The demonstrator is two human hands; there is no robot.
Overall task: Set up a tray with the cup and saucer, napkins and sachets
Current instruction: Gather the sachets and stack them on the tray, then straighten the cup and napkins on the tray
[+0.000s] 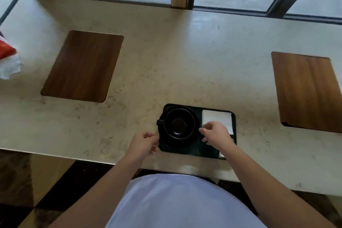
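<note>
A dark rectangular tray (190, 151) lies near the counter's front edge. On its left half a black cup (179, 124) stands on a black saucer (164, 139), handle pointing left. A white napkin (216, 117) lies on the tray's right half. My left hand (145, 142) hovers at the tray's left edge, fingers curled and apart, holding nothing I can see. My right hand (215, 133) is over the tray just right of the cup, fingers bent, covering the napkin's near part. A white scrap (222, 155), perhaps a sachet, peeks out at the tray's front right corner.
The beige stone counter (166, 61) has two wooden inlay panels, one at the left (83, 66) and one at the right (307, 92). A red and white packet (8, 59) sits at the far left. Window frames run along the back.
</note>
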